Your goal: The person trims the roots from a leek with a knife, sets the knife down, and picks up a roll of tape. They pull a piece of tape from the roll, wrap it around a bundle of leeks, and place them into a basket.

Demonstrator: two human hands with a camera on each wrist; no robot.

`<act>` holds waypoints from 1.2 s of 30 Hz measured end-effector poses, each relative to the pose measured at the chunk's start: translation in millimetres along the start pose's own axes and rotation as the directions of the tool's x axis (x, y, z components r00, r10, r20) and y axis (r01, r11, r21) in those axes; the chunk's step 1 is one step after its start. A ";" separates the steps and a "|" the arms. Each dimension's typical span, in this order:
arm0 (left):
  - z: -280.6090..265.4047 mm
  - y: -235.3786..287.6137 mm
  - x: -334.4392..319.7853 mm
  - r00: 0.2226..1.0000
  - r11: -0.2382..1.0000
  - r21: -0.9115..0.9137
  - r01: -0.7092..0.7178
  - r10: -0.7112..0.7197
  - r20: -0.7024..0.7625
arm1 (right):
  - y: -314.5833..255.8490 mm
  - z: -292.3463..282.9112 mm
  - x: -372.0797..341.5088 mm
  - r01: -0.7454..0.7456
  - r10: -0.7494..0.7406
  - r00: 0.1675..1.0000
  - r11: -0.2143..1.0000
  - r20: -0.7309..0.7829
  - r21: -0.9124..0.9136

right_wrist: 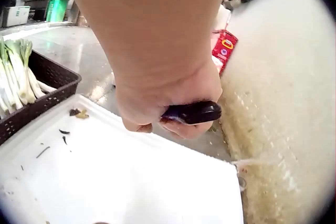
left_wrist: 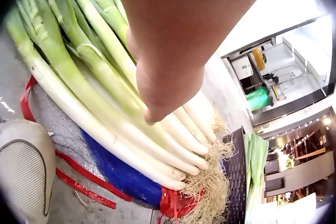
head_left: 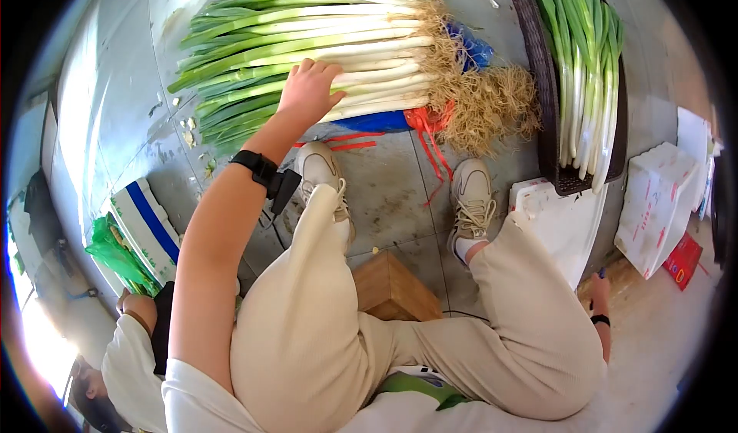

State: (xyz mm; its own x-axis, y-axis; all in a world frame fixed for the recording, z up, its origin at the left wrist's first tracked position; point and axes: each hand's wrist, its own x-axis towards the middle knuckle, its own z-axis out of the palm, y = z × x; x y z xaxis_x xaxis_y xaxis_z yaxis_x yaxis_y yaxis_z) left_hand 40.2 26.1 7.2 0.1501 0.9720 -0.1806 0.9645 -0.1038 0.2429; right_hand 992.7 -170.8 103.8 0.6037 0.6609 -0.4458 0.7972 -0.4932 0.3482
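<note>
A row of long leeks (head_left: 384,41) lies on the floor, green leaves to the left and roots (head_left: 492,110) to the right in the head view. My left hand (head_left: 306,93) rests on the white stalks near the leaves, thumb spread; the left wrist view shows this hand (left_wrist: 170,85) over the leeks (left_wrist: 113,134), its other fingers mostly hidden. Out to the side by the right knee, my right hand (head_left: 600,291) grips a dark handle, clearer in the right wrist view, where the fist (right_wrist: 168,98) closes round the black handle (right_wrist: 194,112). The tool's far end is hidden.
A dark crate (head_left: 547,118) holding more leeks stands at the right. Near it are a white foam piece (head_left: 557,210) and a white box (head_left: 657,194). Red ties (head_left: 354,141) and blue plastic (head_left: 377,122) lie by the leeks. Another person (head_left: 127,371) is at lower left.
</note>
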 end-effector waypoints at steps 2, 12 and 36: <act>2.1 -5.8 -0.2 1.000 1.000 -0.016 0.009 -0.009 -0.005 | -39.6 -45.5 13.5 -0.035 0.044 0.996 0.992 -0.075 0.119; -6.1 -6.9 -1.3 0.993 0.995 -0.088 0.051 -0.041 0.109 | -440.5 -129.5 -74.9 0.726 -0.696 0.687 0.641 -0.210 0.251; -83.4 2.6 -14.7 0.927 0.892 -0.441 0.099 -0.243 -0.284 | -524.3 -124.4 -165.1 0.682 -0.752 0.640 0.461 -0.158 0.567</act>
State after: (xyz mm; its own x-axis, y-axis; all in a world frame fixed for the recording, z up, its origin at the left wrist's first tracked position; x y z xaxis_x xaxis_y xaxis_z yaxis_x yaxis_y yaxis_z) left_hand 22.4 29.1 90.0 -0.1572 0.9866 0.0443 0.7791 0.0964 0.6195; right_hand 473.8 49.1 97.3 -0.2150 0.8831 -0.4171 0.7856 -0.0973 -0.6111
